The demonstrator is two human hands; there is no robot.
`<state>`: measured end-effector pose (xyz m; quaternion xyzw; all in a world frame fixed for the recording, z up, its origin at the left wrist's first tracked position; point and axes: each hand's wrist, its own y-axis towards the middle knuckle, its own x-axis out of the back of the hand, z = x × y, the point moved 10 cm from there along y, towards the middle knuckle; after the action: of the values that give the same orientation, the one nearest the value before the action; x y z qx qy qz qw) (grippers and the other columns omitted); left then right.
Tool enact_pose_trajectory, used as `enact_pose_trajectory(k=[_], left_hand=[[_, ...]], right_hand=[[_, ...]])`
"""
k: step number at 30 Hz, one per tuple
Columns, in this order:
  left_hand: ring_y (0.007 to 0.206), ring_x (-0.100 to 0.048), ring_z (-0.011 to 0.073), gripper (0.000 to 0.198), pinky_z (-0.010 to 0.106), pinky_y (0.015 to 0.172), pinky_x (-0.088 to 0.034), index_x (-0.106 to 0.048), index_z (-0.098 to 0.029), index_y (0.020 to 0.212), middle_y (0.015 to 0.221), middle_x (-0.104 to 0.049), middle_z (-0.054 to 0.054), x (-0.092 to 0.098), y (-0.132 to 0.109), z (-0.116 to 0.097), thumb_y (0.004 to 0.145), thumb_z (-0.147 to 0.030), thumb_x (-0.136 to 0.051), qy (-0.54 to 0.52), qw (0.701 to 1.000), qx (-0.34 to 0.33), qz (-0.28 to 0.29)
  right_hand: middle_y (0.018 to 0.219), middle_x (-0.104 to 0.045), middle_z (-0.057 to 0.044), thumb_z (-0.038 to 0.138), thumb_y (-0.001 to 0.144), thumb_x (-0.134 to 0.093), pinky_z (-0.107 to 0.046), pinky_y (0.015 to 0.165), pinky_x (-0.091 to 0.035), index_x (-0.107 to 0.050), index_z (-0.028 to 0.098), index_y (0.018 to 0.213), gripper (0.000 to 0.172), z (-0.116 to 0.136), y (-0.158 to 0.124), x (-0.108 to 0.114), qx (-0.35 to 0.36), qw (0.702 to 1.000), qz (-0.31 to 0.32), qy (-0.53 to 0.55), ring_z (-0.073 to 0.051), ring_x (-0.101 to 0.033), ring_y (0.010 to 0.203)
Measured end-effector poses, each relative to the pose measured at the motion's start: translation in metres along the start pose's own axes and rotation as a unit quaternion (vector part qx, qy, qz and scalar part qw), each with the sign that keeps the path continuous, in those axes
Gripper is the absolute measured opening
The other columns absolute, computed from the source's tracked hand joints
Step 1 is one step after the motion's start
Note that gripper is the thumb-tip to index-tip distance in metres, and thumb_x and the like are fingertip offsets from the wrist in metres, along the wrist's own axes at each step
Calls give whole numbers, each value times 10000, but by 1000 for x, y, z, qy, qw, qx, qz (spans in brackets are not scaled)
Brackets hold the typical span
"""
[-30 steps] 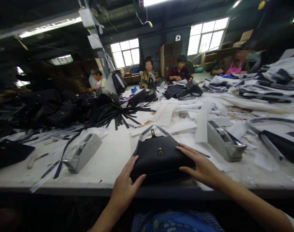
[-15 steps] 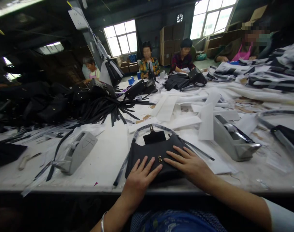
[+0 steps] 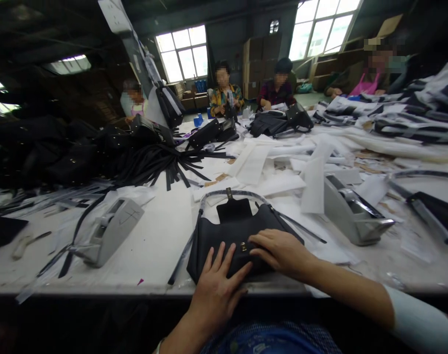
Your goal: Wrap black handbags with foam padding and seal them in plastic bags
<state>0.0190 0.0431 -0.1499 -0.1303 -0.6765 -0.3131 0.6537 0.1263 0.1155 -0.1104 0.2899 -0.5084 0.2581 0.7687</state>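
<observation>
A black handbag (image 3: 218, 233) lies at the table's front edge, its flap (image 3: 234, 211) folded back and its wrapped handle (image 3: 209, 195) arching behind. On its front sits a small gold clasp (image 3: 243, 246). My left hand (image 3: 218, 285) rests on the bag's lower front, fingers spread and flat. Just right of the clasp is my right hand (image 3: 283, 250), its fingers bent and drawn together, tips at the bag's front. Whatever those fingers may hold is hidden.
Grey tape dispensers stand left (image 3: 111, 231) and right (image 3: 352, 209) of the bag. Black straps (image 3: 172, 160) and white sheets (image 3: 253, 164) litter the table. A hand tool (image 3: 24, 244) lies at left. Several people sit across the table, with bags (image 3: 205, 135) before them.
My right hand has gone from spread flat on the bag to bent fingers beside the clasp. My left hand has slid slightly down toward me, still spread.
</observation>
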Motion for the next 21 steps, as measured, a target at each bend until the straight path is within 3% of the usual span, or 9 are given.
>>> enact_pose_trajectory(k=[4, 7, 11, 13, 16, 18, 21], left_hand=[[1422, -367, 382, 709, 588, 1070, -416, -239, -415, 1532, 1586, -334, 124, 6, -3, -1, 921, -389, -598, 26, 999, -9, -47], [1395, -416, 366, 682, 554, 1053, -443, -258, -402, 1530, 1578, -355, 117, 11, -4, -2, 927, -433, -575, 45, 996, -17, -75], [1382, -435, 354, 662, 521, 1046, -444, -290, -394, 1524, 1564, -377, 130, 6, -4, -1, 925, -459, -564, 68, 992, -31, -98], [1373, -444, 360, 640, 517, 1033, -445, -320, -398, 1513, 1549, -399, 136, 2, -5, -1, 923, -502, -543, 76, 987, -39, -133], [1356, -459, 368, 630, 510, 1024, -441, -355, -405, 1498, 1521, -440, 135, -7, -8, 1, 912, -546, -539, 84, 981, -44, -171], [1347, -472, 363, 635, 504, 1041, -427, -360, -422, 1492, 1501, -468, 124, -17, -9, 4, 903, -541, -566, 81, 982, -36, -167], [1339, -483, 359, 613, 519, 1066, -405, -368, -454, 1478, 1470, -505, 113, -24, -11, 9, 907, -531, -575, 64, 983, -17, -173]], right_hand=[[940, -698, -114, 340, 971, -545, -331, 735, -488, -693, 136, 925, 256, 15, 40, -17, 29, 991, 85, -96, -248, -645, 891], [922, -713, -131, 308, 982, -486, -319, 708, -465, -725, 128, 905, 309, 20, 53, -31, 33, 987, 122, -102, -244, -658, 860], [841, -736, -158, 298, 966, -460, -303, 640, -440, -760, 102, 846, 378, 11, 55, -37, -39, 987, 119, -100, -243, -679, 764], [764, -741, -114, 375, 972, -462, -271, 591, -417, -768, 136, 801, 425, 2, 53, -33, -62, 986, 128, -84, -211, -673, 699], [654, -715, -7, 485, 958, -493, -212, 554, -390, -748, 198, 729, 447, -24, 50, -8, -78, 990, 115, 36, -126, -622, 599], [635, -699, 7, 489, 952, -504, -209, 575, -395, -727, 188, 708, 448, -64, 47, 30, -132, 987, 30, 91, -114, -596, 587], [739, -733, -33, 407, 950, -508, -245, 670, -433, -740, 167, 788, 371, -139, 37, 84, -222, 969, -85, 61, -158, -636, 693]])
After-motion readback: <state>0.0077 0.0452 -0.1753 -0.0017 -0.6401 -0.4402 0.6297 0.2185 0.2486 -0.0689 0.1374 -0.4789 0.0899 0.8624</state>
